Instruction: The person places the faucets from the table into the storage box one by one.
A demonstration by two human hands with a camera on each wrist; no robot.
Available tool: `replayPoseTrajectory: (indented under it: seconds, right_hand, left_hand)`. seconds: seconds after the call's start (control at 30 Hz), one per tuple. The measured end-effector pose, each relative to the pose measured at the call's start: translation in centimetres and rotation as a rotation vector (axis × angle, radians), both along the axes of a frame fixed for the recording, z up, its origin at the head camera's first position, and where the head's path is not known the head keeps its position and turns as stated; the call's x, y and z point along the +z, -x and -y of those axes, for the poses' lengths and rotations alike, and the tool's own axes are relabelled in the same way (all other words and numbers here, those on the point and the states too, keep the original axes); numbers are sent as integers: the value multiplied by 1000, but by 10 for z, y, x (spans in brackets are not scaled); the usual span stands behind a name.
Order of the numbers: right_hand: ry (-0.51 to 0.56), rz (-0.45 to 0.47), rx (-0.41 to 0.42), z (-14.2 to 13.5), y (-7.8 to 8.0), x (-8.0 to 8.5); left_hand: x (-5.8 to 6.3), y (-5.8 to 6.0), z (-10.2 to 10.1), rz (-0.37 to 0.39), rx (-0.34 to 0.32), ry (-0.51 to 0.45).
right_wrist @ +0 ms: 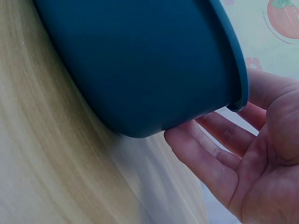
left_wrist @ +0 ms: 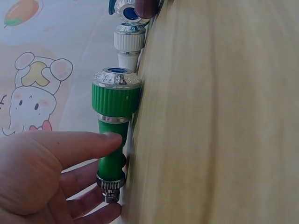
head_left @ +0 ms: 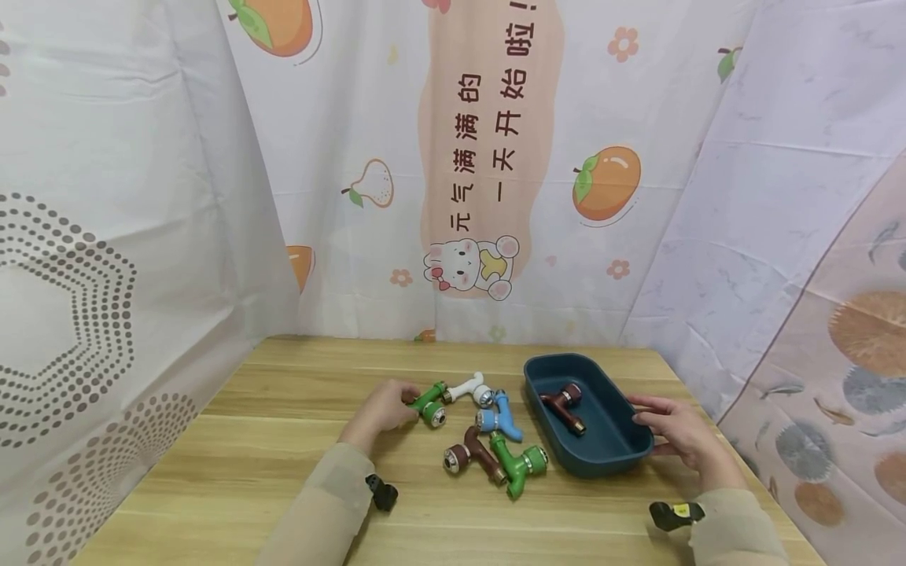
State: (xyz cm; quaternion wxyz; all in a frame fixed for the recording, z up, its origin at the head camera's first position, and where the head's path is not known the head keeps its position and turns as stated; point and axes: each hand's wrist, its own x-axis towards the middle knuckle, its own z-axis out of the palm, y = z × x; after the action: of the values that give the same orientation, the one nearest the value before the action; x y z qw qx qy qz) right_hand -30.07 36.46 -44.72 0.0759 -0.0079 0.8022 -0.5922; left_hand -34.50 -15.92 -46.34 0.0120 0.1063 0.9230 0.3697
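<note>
On the bench (head_left: 212,472), the left hand (head_left: 382,410) has its fingers clamped on a green tap (head_left: 428,405), with a white tap (head_left: 465,387) at its 2 o'clock, a blue tap (head_left: 504,417) at 3 and brown (head_left: 478,450) and second green (head_left: 518,466) taps around 4, while the right hand's (head_left: 681,431) fingers grip the 3 o'clock side of a tray (head_left: 602,401).

Taps (head_left: 506,424) bar the middle; nearer tabletop (head_left: 488,527) is passable.

Bright, even head view; dimmer wrist views with soft, blurred tabletop (left_wrist: 215,121).
</note>
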Motion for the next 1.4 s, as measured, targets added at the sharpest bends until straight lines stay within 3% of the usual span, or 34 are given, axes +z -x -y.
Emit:
replayPoseTrajectory:
  seconds: [0.63,1.07,1.4]
  right_hand:
    - [11,-3,4,-1,0,-1]
    - [2,-10,12,-3,2,-3]
    - [11,-16,-1,-1,1,-2]
  left_hand:
    - [-3,4,0,-11,6,41]
    - [-1,2,2,10,19,-38]
    - [5,1,6,-26,26,-72]
